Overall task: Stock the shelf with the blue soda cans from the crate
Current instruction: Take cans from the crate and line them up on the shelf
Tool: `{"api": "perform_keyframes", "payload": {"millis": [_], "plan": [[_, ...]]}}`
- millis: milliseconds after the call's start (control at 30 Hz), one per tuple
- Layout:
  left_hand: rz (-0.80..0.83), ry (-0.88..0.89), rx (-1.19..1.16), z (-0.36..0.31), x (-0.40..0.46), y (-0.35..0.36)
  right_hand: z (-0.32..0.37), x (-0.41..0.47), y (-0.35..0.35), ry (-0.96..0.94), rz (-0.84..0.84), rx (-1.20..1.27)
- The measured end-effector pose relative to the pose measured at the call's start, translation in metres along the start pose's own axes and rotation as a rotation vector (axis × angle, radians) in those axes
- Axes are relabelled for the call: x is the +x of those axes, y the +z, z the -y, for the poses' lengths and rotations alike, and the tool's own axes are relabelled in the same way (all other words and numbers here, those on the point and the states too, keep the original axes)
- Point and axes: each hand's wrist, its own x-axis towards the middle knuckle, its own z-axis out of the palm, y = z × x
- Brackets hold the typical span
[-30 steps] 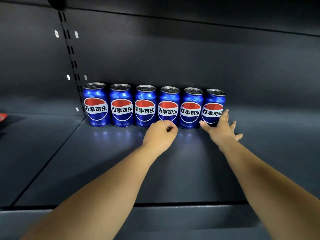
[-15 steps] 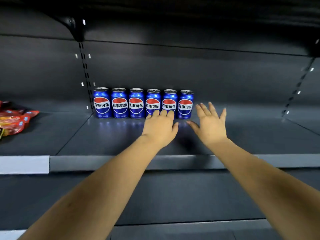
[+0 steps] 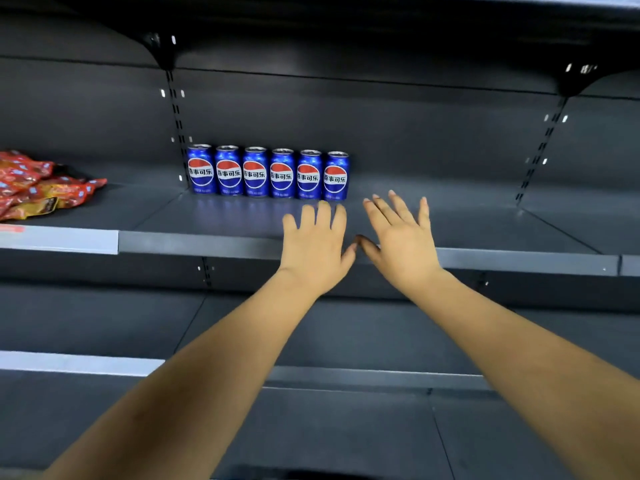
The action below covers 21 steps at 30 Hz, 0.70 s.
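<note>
**Six cans lined up at the back, both hands free in front**

The dark grey shelf [image 3: 221, 220] spans the view, with its metal front rail running left to right and another shelf below it. Two bare forearms reach in from the bottom edge toward it.

The left hand [image 3: 317, 251] and the right hand [image 3: 401, 247] hover side by side over the shelf's front rail, backs up, thumbs nearly meeting. The fingers [image 3: 323, 214] of both hands are straight and spread, holding nothing.

At the far left of the shelf lies a heap of red snack packets [image 3: 38, 185].

The blue soda cans [image 3: 268, 173], six of them, stand upright in a tight row against the back wall, labels facing out, just beside the left upright post. They sit beyond the fingertips, apart from them; the left hand's fingertips point at the two rightmost cans, while the right hand lies to the right of the row.
</note>
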Motion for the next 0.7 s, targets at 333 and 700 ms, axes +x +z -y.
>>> {"api": "perform_keyframes", "payload": {"millis": [333, 700], "plan": [[0.161, 0.046, -0.007, -0.011, -0.079, 0.016, 0.029, -0.088, 0.001, -0.007, 0.241, 0.083], [0.221, 0.107, 0.030, -0.021, -0.136, 0.041, 0.048, -0.155, 0.001, 0.079, 0.401, 0.094]]}}
